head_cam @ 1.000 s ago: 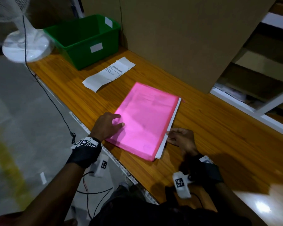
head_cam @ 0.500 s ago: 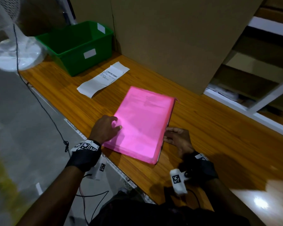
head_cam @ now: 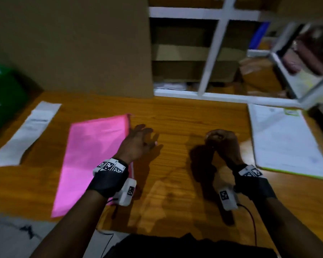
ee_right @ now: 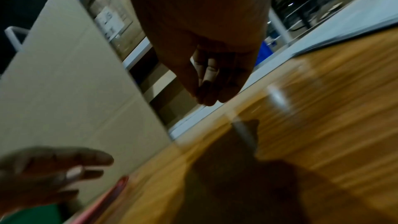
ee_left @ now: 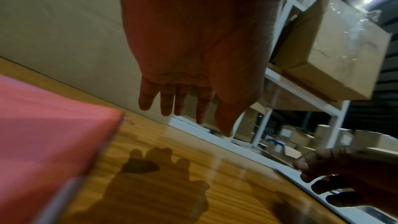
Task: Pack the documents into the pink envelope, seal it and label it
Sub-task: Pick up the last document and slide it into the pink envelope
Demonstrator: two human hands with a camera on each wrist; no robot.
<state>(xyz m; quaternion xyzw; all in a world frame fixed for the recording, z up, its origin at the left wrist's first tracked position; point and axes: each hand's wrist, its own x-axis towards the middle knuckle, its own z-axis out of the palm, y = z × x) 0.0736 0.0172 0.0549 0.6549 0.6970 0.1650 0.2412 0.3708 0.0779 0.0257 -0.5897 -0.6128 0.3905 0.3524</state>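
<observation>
The pink envelope (head_cam: 93, 155) lies flat on the wooden table (head_cam: 175, 183), left of centre. My left hand (head_cam: 140, 138) hovers just past its right edge with fingers spread and holds nothing; the left wrist view shows the straight fingers (ee_left: 165, 105) above the wood beside the envelope (ee_left: 43, 134). My right hand (head_cam: 219, 138) hangs over bare table further right, fingers curled and bunched against the thumb, with nothing visible in them (ee_right: 206, 91). A long white label strip (head_cam: 28, 131) lies left of the envelope. A white stack of documents (head_cam: 283, 142) lies at the right.
A green bin (head_cam: 2, 94) stands at the far left. A tall cardboard panel (head_cam: 73, 43) rises behind the table. White shelving (head_cam: 213, 53) with boxes and papers stands behind at the right. Cables hang off the near table edge.
The head view has swung right. My left hand has lifted off the envelope and moved past its right edge. My right hand has left that edge and moved right, curled up.
</observation>
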